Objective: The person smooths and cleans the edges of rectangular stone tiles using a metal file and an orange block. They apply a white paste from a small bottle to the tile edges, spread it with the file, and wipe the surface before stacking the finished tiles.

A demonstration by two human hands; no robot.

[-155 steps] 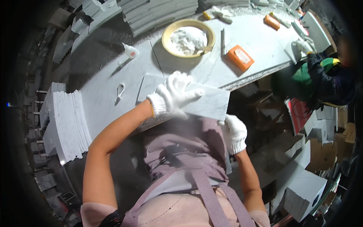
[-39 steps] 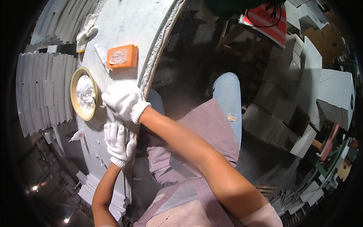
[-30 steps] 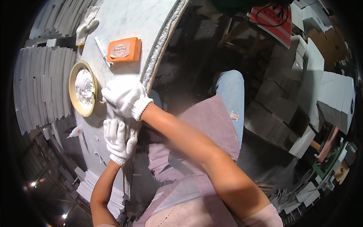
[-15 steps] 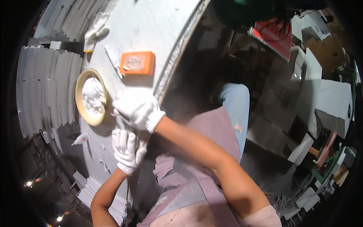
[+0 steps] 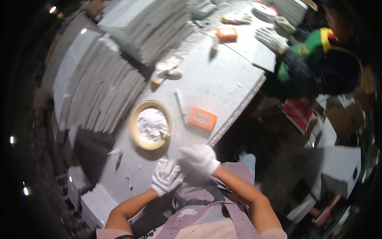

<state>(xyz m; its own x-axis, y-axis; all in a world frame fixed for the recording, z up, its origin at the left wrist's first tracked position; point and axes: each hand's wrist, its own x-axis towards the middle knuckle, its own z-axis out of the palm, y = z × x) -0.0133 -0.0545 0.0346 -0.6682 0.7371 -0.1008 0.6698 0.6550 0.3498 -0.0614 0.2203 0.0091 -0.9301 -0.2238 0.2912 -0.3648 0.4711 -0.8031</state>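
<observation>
My left hand (image 5: 165,176), in a white knit glove, rests palm down with its fingers stretched out at the near edge of the pale slab-topped table (image 5: 217,75). Just to its right is my right hand (image 5: 199,158), also gloved and smeared by motion, so its fingers and anything in them cannot be made out. A yellow bowl (image 5: 135,140) stands beyond my left hand, holding white powdery material (image 5: 152,124). Farther along lie an orange block (image 5: 202,118) with a pale mark and a thin white stick (image 5: 181,106).
Stacks of grey-white slabs (image 5: 93,81) line the table's left side. A loose white glove (image 5: 167,67) and a small white bottle (image 5: 115,152) lie near that side. At the far end are another orange block (image 5: 227,34) and a co-worker's gloved hand (image 5: 270,38). Cartons (image 5: 340,165) stand at right.
The view has swung up and left, bringing the table's far end and the co-worker into sight. My right hand has shifted slightly away from my left, which stays flat.
</observation>
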